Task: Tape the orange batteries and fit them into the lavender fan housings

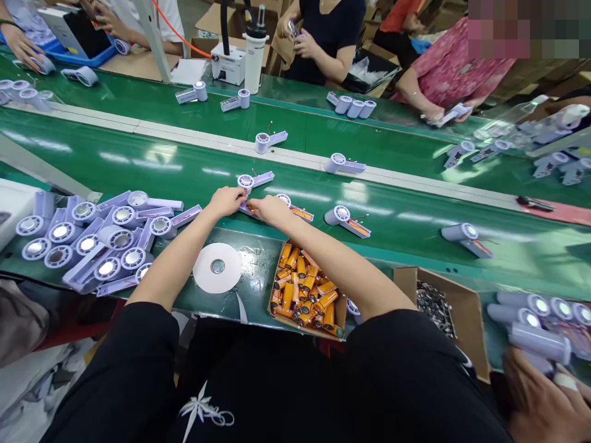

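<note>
Lavender plastic fan housing with orange battery (252, 210) at frame centre on green tabletop (406, 215), long axis left-right; left hand (227, 200) and right hand (272, 210) both pinching it, equally near.

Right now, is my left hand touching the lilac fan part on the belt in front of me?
Touching. The head view shows the left hand with its fingertips on the lilac fan part, which the right hand presses from the other side.

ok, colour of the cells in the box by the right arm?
Orange cells in a brown cardboard box, clearest in the head view, just below the right hand.
</note>
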A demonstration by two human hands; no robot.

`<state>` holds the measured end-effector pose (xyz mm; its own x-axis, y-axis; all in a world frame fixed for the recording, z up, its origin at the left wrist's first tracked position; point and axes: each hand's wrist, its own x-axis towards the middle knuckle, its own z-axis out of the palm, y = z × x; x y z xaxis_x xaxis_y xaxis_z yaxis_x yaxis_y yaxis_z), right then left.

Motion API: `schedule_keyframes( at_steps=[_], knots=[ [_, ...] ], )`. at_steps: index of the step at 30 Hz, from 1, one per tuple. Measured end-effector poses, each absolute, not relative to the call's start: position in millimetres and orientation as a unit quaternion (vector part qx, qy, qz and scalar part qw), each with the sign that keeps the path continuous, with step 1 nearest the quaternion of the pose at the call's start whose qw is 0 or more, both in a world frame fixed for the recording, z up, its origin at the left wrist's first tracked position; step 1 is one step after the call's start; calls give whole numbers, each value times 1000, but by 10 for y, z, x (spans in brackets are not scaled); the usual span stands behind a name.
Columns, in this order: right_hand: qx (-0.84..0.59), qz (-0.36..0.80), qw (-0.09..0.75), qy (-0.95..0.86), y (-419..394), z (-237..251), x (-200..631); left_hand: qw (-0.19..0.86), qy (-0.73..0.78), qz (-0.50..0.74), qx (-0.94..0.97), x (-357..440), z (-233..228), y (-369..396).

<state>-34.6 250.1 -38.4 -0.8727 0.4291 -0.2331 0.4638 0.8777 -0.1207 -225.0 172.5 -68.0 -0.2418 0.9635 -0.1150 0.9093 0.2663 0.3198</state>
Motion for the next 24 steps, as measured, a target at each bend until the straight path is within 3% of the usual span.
schedule_keyframes(
  at_steps=[7, 10, 13, 15, 18, 21, 24],
  knots=[
    [208, -113, 144, 961, 2449, -137, -496, 114, 791, 112, 591, -2013, -505, 1776],
    [215, -185, 57, 957, 2375, 122, 24, 57, 794, 144, 588, -1846, -366, 1419],
    [235, -226, -23, 945, 2052, 285, 965, 51, 761, 148, 630, -1774, -397, 558],
    [247, -286, -69, 923, 1743, 285, 1632, 92, 682, 104, 718, -1795, -519, -146],
    [284, -380, -144, 869, 1253, 162, 2295, 60, 641, 73, 762, -1817, -688, -946],
    [351, -468, -184, 789, 795, 28, 2311, -32, 639, 139, 756, -1661, -646, -1157],
    [303, -582, -135, 742, 422, -62, 1902, -102, 613, 227, 750, -1332, -432, -979]
  ],
)
